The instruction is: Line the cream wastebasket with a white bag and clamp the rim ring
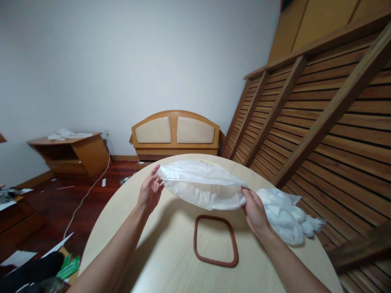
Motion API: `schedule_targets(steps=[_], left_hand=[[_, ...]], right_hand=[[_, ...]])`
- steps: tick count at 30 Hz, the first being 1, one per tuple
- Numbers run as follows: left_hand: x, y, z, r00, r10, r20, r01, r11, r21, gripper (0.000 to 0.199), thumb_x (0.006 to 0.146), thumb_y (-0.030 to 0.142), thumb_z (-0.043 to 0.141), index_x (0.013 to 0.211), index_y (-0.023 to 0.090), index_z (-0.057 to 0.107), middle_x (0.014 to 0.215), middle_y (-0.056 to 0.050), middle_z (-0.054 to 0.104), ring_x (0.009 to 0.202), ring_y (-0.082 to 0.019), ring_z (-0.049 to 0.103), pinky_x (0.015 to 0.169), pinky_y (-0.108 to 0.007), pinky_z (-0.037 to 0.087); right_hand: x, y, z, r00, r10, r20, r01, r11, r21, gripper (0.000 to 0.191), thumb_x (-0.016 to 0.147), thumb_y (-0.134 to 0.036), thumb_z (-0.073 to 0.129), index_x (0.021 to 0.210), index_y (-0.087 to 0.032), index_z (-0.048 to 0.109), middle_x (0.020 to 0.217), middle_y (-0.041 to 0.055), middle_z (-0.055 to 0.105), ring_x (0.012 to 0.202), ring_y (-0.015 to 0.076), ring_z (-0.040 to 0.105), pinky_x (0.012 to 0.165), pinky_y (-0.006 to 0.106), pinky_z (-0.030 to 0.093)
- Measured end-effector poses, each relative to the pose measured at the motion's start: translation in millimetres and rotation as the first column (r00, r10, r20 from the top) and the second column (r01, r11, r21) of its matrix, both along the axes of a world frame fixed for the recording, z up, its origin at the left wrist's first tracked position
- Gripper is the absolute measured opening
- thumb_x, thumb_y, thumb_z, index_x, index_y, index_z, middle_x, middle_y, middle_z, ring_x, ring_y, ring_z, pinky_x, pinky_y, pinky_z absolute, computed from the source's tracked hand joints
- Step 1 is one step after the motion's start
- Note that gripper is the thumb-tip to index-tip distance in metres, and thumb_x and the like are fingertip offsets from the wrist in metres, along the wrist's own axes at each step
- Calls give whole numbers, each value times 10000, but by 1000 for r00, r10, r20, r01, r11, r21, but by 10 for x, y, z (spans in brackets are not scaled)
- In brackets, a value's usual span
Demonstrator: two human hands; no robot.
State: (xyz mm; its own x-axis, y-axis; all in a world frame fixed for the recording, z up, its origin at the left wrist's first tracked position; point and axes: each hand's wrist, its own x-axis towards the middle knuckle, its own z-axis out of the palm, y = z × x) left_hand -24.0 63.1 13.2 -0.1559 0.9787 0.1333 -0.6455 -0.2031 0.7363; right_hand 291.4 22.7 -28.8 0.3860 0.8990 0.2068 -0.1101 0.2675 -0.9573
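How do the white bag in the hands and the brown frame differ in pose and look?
The white bag is held stretched between both hands; the brown frame lies flat on the table. The bag is crinkly and limp; the frame is a smooth-edged open loop with rounded corners.

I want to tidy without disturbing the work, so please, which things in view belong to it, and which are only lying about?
In the work:
- white plastic, held by left hand and right hand
- brown frame, probably
- bundled white plastic, possibly

Lying about:
- papers on the low cabinet
- green packets
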Motion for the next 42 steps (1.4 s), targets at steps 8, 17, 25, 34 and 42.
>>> schedule_targets(steps=[8, 17, 25, 34, 42], left_hand=[[-89, 106, -125, 916, 113, -386, -157, 984, -86, 558, 554, 341, 875, 1040, 145, 685, 979, -43, 705, 820, -135, 650, 741, -255, 529], [-37, 70, -127, 898, 31, -440, -106, 983, -147, 455, 587, 363, 774, 949, 93, 718, 641, 25, 608, 520, -68, 471, 478, -172, 354], [228, -185, -61, 806, -387, -447, 321, 921, -219, 412, 769, 464, 684, 1089, 204, 686, 1083, -78, 716, 961, -235, 674, 773, -329, 547], [678, -428, -241, 755, -180, -630, 263, 964, 40, 545, 755, 517, 779, 1143, 170, 616, 1087, -105, 703, 985, -257, 650, 883, -369, 514], [537, -579, -104, 646, 160, -746, 358, 800, 482, 419, 973, 520, 499, 790, 200, 698, 1044, -119, 658, 1362, -339, 449, 1166, -473, 307]], right_hand=[[69, -102, 199, 929, 151, -337, -123, 987, 104, 512, 586, -303, 847, 1025, -274, 584, 919, -53, 706, 717, 126, 674, 580, 183, 519], [279, 116, 124, 921, -261, -288, 300, 948, 101, 428, 642, -294, 687, 1056, -239, 593, 861, -26, 667, 681, 135, 623, 535, 199, 458], [-140, -376, 64, 810, -108, 576, -250, 825, 507, 327, 949, -235, 448, 1219, -232, 633, 1445, 114, 571, 1336, 269, 539, 1061, 445, 475], [-604, -603, 80, 183, -40, 982, -789, 590, 170, 201, 942, -212, 540, 1104, -217, 659, 1220, 53, 713, 1161, 225, 632, 1054, 420, 488], [-363, -404, -66, 625, -166, 763, -347, 816, 461, 788, 872, -276, 713, 1528, -260, 277, 1553, 173, 398, 1423, 314, 439, 1080, 503, 491]])
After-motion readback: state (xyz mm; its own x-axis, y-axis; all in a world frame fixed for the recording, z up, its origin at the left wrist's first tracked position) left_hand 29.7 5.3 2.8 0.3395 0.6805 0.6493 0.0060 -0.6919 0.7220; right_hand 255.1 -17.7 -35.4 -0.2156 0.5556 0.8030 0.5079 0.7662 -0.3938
